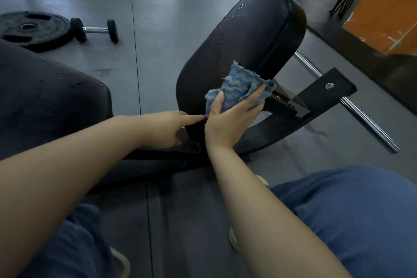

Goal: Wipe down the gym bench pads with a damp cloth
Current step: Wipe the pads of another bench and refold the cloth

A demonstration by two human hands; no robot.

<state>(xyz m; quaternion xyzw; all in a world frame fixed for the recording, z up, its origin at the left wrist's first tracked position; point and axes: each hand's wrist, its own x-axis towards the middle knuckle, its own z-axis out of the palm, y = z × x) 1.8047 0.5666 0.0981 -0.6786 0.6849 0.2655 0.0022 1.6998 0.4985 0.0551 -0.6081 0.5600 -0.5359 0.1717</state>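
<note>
Knees: 2 legs in blue trousers (352, 216) fill the bottom of the view, with light shoes showing on the dark floor mat between them.
Left arm: bare forearm reaches up and to the right from the lower left corner.
Left hand (164, 130): index finger stretched straight, its tip touching the near lower edge of the seat pad; the other fingers are curled under and grasp nothing.
Right arm: bare forearm rises from the bottom centre, wrist bent toward the pad.
Right hand (228, 117): thumb and fingers closed around a bunched blue striped cloth (237, 88), holding it against the pad's near right edge.
Seat pad (243, 47): dark, tilted, its far end higher, water droplets scattered on its surface.
Backrest pad (45, 97): dark, at the left, apart from the seat pad.
Bench frame (320, 97): black steel bar under the pad, crossed by a chrome rod (361, 115).
Floor, farther off: a dumbbell (94, 29) just beside a black weight plate (31, 29).
</note>
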